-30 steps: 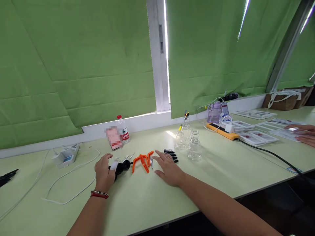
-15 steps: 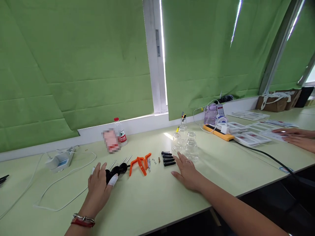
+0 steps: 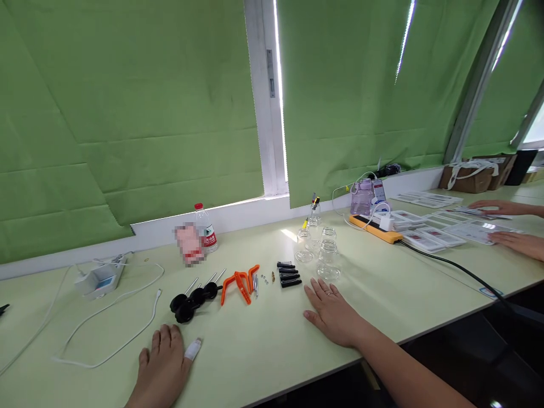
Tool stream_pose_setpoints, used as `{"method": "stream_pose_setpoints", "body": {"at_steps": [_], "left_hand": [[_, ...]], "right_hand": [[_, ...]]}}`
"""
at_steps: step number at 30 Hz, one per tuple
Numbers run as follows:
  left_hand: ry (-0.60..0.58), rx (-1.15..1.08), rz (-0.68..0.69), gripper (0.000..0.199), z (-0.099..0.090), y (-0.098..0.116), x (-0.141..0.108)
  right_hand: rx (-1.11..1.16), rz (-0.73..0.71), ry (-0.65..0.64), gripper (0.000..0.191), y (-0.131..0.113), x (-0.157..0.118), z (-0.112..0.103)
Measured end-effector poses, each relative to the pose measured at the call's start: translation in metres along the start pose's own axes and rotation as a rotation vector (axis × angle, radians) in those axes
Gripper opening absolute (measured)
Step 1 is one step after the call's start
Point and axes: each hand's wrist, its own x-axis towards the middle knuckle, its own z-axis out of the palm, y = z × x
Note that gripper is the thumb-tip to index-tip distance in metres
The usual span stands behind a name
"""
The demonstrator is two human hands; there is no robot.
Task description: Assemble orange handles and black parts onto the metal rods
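Observation:
My left hand [image 3: 164, 362] lies flat on the pale green table, fingers apart, its thumb wrapped in white. Just beyond it sit several round black parts [image 3: 194, 302] with metal rods. My right hand [image 3: 331, 314] rests palm down with spread fingers and holds nothing. Orange plastic pieces [image 3: 238, 283] and silver pins [image 3: 255, 285] lie between the hands, farther back. Small metal bits [image 3: 273, 276] are beside them. Black cylindrical pieces [image 3: 289, 277] with springs form a column near my right fingertips. Several clear glass jars [image 3: 328, 258] stand behind that hand.
A water bottle [image 3: 207, 226] stands at the back near a blurred pink item [image 3: 190, 243]. White cables and a white socket box [image 3: 100, 279] lie left. An orange power strip [image 3: 376, 229], a purple jug [image 3: 361, 197] and papers are right, with another person's hands [image 3: 521, 243].
My left hand has drawn back from the black round parts toward the near edge. My right hand has moved slightly nearer. One of the other person's hands has shifted back over the papers.

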Motion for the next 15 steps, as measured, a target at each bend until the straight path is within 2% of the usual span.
{"method": "stream_pose_setpoints", "body": {"at_steps": [4, 10, 15], "left_hand": [[0.013, 0.017, 0.049, 0.076, -0.005, 0.005, -0.008], [-0.035, 0.010, 0.108, 0.077, -0.013, 0.012, -0.028], [-0.007, -0.096, 0.229, 0.074, -0.007, 0.002, -0.050]], "right_hand": [[0.014, -0.001, 0.017, 0.074, 0.001, 0.000, 0.001], [0.027, 0.032, 0.007, 0.072, 0.000, -0.002, -0.001], [-0.002, 0.120, 0.032, 0.071, -0.001, -0.004, -0.002]]}}
